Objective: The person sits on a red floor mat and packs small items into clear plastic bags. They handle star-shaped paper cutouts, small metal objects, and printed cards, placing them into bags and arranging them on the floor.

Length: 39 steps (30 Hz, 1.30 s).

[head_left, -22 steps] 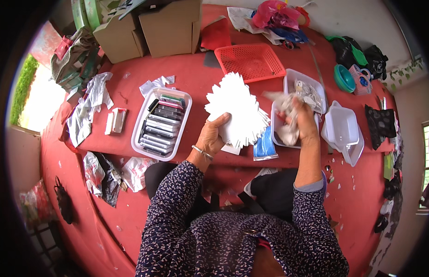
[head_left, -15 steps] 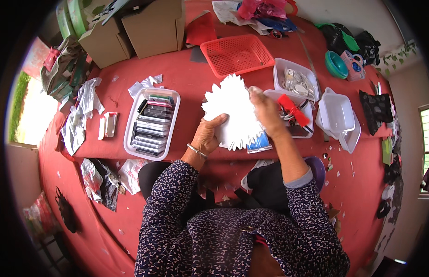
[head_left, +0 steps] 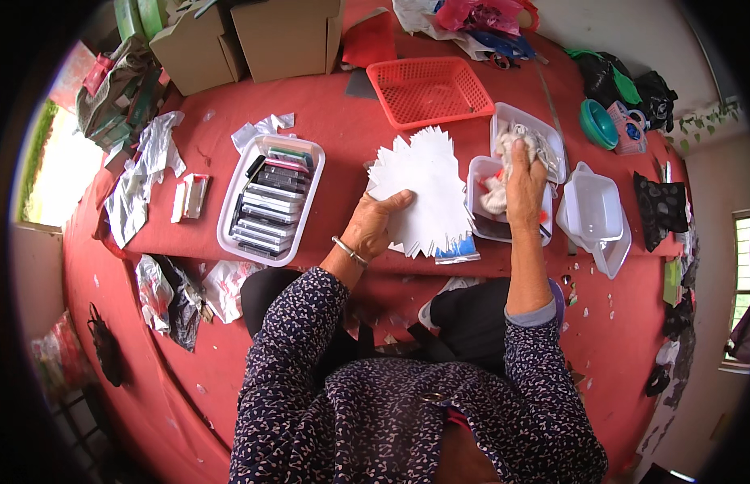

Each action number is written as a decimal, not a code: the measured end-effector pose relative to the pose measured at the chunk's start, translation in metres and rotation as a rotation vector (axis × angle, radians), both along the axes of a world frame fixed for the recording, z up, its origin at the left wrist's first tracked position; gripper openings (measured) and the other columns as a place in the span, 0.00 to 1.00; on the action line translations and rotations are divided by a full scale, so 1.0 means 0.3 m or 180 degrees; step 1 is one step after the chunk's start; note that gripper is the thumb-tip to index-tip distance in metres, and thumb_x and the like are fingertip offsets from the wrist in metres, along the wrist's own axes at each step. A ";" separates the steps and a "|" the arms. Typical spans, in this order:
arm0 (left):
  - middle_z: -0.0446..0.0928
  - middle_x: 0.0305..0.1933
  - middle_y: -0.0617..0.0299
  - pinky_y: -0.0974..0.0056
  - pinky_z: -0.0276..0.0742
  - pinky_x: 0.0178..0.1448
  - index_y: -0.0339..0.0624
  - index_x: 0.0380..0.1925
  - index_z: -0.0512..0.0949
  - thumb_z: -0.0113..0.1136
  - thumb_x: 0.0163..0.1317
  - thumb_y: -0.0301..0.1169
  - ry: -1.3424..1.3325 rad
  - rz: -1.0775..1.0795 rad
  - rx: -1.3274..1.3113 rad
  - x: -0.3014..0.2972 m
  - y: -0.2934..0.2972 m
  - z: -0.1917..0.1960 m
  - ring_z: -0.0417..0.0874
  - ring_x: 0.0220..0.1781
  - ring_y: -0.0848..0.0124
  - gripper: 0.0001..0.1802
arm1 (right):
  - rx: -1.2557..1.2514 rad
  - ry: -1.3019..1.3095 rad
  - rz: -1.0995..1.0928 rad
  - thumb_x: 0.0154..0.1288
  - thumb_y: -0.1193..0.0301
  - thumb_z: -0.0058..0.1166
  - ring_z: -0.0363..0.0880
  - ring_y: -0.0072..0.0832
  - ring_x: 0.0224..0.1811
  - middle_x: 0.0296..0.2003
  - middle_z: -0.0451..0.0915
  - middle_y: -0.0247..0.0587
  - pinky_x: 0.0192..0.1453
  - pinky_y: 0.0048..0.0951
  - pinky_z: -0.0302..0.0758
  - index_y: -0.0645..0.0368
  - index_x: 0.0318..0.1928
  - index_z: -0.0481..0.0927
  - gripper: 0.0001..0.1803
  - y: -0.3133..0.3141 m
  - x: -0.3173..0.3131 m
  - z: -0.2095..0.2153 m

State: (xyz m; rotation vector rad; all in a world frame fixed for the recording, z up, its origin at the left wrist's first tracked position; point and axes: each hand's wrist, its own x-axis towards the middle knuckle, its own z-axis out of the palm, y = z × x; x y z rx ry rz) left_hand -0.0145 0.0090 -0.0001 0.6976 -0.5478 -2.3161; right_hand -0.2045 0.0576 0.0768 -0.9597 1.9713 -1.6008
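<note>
As fanned white paper is pinched by the left hand, the right hand is outstretched. Crumpled off-white cloth is clutched there!

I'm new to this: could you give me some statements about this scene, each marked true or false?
1. The left hand holds a jagged-edged stack of white paper. True.
2. The right hand is empty. False: the right hand grips a pale, crumpled, soft-looking bundle.
3. A silver-coloured ring-shaped bangle is on the left wrist. True.
4. A white rectangular plastic tub of flat, slim items stands right of the paper. False: the tub stands left of it.
5. A red perforated plastic basket lies beyond the paper. True.
</note>
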 end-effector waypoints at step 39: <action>0.76 0.40 0.57 0.61 0.76 0.46 0.33 0.43 0.71 0.56 0.52 0.21 -0.0188 -0.0377 -0.0025 0.039 -0.016 -0.007 0.79 0.39 0.66 0.16 | -0.0049 -0.1460 -0.0050 0.58 0.72 0.49 0.75 0.22 0.26 0.29 0.78 0.37 0.30 0.21 0.72 0.67 0.34 0.76 0.09 -0.016 -0.191 -0.134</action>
